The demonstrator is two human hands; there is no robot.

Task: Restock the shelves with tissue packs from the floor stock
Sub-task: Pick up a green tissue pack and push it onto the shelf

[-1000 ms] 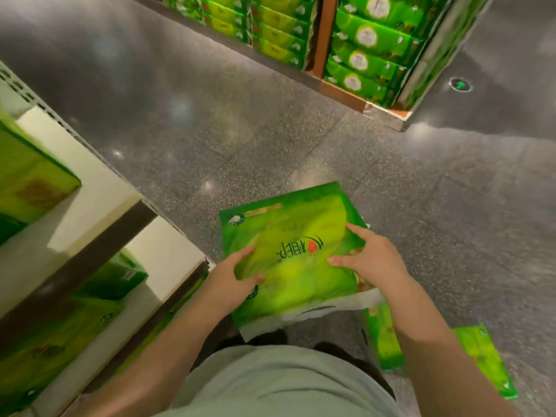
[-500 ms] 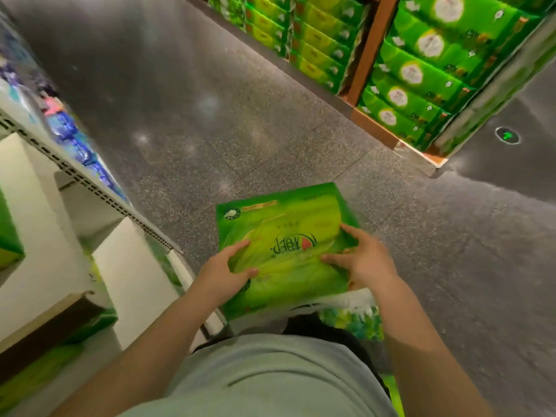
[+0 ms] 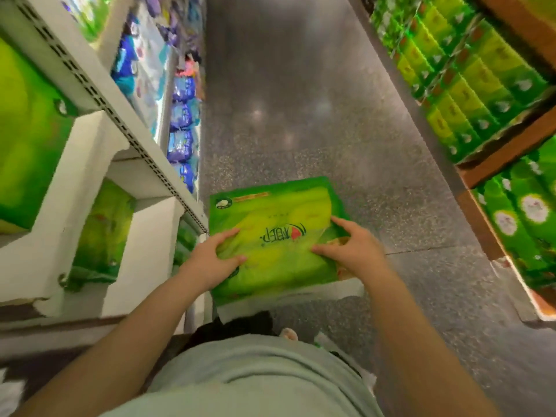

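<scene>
I hold a flat green tissue pack (image 3: 276, 218) in front of my body, above the floor, its printed face up and its white end toward me. My left hand (image 3: 210, 260) grips its near left side, thumb on top. On the near right side my right hand (image 3: 352, 251) grips it, fingers spread over the wrapper. The white shelf unit (image 3: 141, 152) stands just left of the pack, with green tissue packs (image 3: 103, 233) in its cut-open white cartons.
More green packs fill wooden pallet displays (image 3: 487, 94) along the right side of the aisle. Blue and purple packs (image 3: 180, 121) line the left shelves farther down. Grey speckled floor (image 3: 301, 100) runs ahead between them. My grey shirt fills the bottom.
The pack has risen from near the floor and my view has swung up along the aisle. Both hands keep the same grip. The packs on the floor are out of sight.
</scene>
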